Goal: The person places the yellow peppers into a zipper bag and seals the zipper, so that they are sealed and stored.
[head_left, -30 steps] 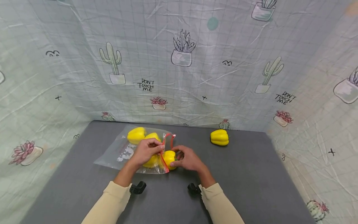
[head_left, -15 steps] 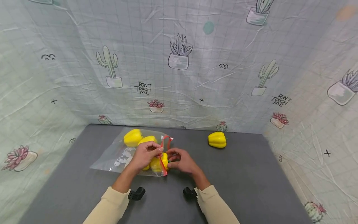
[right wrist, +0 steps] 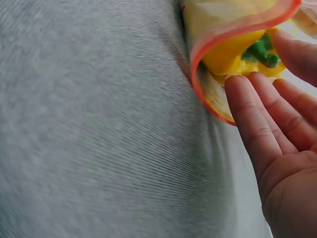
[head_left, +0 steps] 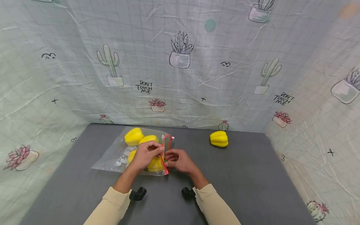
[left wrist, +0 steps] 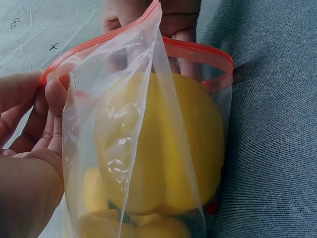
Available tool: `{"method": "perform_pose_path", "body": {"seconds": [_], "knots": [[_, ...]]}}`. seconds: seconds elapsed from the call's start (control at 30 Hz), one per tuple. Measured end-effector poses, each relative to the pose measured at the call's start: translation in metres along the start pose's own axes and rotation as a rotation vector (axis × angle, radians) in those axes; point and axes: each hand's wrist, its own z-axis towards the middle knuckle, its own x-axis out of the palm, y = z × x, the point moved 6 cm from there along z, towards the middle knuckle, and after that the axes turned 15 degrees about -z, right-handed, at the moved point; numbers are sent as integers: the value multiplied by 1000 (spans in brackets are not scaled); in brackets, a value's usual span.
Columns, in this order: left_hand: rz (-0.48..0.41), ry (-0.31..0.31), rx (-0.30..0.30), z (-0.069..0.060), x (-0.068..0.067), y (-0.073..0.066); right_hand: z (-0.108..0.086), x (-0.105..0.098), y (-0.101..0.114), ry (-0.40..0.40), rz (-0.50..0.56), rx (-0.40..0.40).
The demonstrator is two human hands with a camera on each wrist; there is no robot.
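A clear zip bag (head_left: pixel 108 157) with a red zip edge lies on the grey table, several yellow bell peppers inside it. My left hand (head_left: pixel 144 153) pinches the red edge between thumb and fingers, as the left wrist view shows. One bell pepper (left wrist: pixel 183 144) sits just inside the bag's mouth, its green stem (right wrist: pixel 261 52) facing out. At that opening is my right hand (head_left: pixel 181 161), its fingers fairly straight and their tips close to the pepper's stem end. Whether they touch the pepper is hard to tell.
Another yellow bell pepper (head_left: pixel 219 139) lies outside the bag, toward the back right of the table (head_left: pixel 242 175). A patterned cloth (head_left: pixel 202 78) hangs behind the table and along both sides.
The nearest bell pepper has slid left from the mouth further into the bag, with my right hand following it. My left hand keeps its hold on the red edge.
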Motion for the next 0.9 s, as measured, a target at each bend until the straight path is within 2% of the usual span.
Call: {"method": "perform_pose_path", "body": {"seconds": [0.13, 0.33, 0.5, 0.73, 0.83, 0.9], "knots": [[-11, -6, -10, -1, 0, 3, 1, 4, -3, -20, 37, 9], [-30, -8, -8, -1, -1, 4, 8, 14, 4, -7, 27, -11], [-44, -8, 6, 0, -2, 4, 12, 21, 9, 53, 19, -47], [-53, -11, 10, 2, -2, 5, 12, 25, 6, 155, 83, -27], [-53, -8, 9, 3, -2, 5, 12, 22, 4, 145, 109, -20], [-51, -14, 5, 4, -3, 4, 11, 16, 2, 100, 120, -8]]}}
